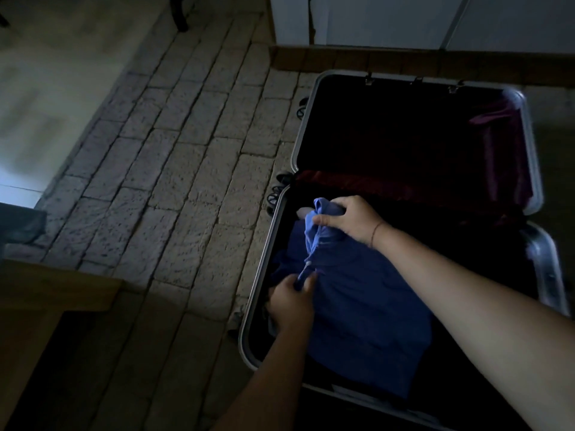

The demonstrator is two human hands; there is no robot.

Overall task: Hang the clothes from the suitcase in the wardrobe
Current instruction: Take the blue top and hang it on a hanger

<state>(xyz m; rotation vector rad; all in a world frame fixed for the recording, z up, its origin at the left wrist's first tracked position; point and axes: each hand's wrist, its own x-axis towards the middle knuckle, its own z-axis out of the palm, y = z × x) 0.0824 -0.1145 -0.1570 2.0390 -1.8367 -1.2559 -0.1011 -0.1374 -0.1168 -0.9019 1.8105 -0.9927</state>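
Left grip (291, 301), right grip (345, 219), seemingly clutching garment (367, 306)

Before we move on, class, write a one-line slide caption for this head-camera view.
Left hand and right hand grip a blue garment inside the open suitcase on the stone floor.

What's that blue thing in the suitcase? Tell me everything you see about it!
It is a blue garment of soft, crumpled cloth, lying in the near half of the open suitcase. Its top end is bunched and lifted, gripped by the right hand. The left hand pinches a lighter strip running down from the bunch. Its type is unclear.
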